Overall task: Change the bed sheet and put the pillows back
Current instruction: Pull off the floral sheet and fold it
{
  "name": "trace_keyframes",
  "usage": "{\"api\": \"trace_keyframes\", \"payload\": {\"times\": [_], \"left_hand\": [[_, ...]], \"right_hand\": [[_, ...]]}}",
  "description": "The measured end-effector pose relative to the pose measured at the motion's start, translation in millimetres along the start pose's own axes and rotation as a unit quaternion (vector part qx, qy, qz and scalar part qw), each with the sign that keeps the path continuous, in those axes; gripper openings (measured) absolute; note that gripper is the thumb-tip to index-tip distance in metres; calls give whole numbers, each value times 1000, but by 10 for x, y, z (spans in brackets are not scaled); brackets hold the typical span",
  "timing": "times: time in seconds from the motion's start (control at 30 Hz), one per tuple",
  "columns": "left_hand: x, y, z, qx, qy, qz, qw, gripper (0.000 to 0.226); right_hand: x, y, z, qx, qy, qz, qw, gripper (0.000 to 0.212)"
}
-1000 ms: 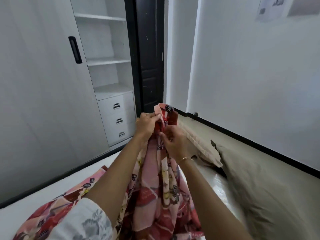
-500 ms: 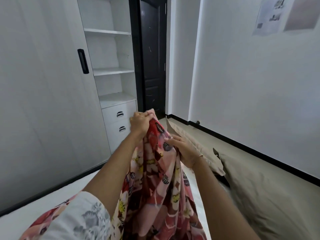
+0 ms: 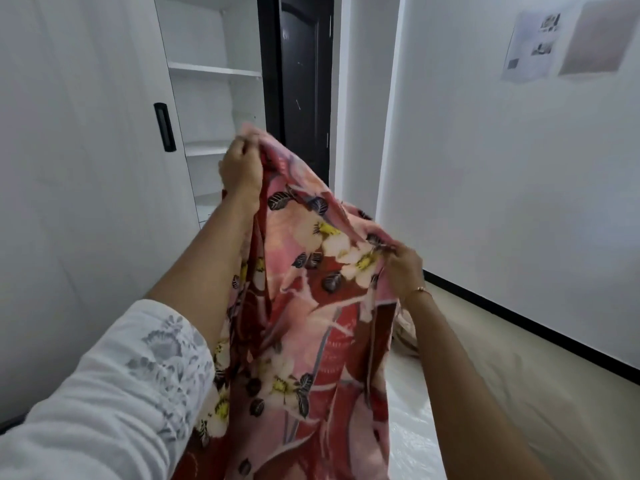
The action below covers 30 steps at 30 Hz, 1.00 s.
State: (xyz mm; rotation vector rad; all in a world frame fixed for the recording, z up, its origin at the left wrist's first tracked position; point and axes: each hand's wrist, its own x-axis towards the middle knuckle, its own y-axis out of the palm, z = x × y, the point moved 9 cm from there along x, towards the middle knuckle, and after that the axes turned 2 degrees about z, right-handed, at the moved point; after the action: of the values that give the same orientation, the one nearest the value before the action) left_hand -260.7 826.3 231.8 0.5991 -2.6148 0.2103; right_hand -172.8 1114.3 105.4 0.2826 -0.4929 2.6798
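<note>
A red and pink floral bed sheet hangs in front of me, bunched in long folds. My left hand is raised high and pinches its top edge. Lower and to the right, my right hand grips the same edge. The stretch of cloth between the two hands slopes down to the right. A beige pillow lies at the lower right on the bed. The mattress shows as a pale glossy patch under the sheet's hanging end.
A white wardrobe with a black handle fills the left, with open shelves beside it. A dark door stands behind the sheet. A white wall with papers stuck on it runs along the right.
Both hands have spread apart along the sheet's edge. The left hand rose up and the right hand moved out to the right, opening the bunched cloth. The view tilted upward.
</note>
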Motion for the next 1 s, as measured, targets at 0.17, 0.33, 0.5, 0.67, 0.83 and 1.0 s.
{"api": "trace_keyframes", "payload": {"times": [0.17, 0.33, 0.5, 0.67, 0.83, 1.0], "left_hand": [[-787, 587, 2, 247, 32, 326, 912, 39], [-1829, 991, 450, 242, -13, 579, 778, 29], [-1697, 921, 552, 75, -77, 438, 892, 23], [-1260, 684, 475, 2, -87, 293, 952, 24], [-917, 578, 141, -68, -63, 230, 969, 26], [-738, 447, 67, -90, -58, 245, 963, 29]], "right_hand": [[128, 8, 604, -59, -77, -12, 995, 31], [230, 317, 573, -16, 4, 13, 1000, 29], [160, 495, 323, 152, 67, 61, 984, 12], [-158, 549, 294, 32, -85, 115, 989, 20], [-387, 842, -235, -126, -26, 282, 951, 31], [-272, 461, -304, 62, 72, 139, 986, 39]]}}
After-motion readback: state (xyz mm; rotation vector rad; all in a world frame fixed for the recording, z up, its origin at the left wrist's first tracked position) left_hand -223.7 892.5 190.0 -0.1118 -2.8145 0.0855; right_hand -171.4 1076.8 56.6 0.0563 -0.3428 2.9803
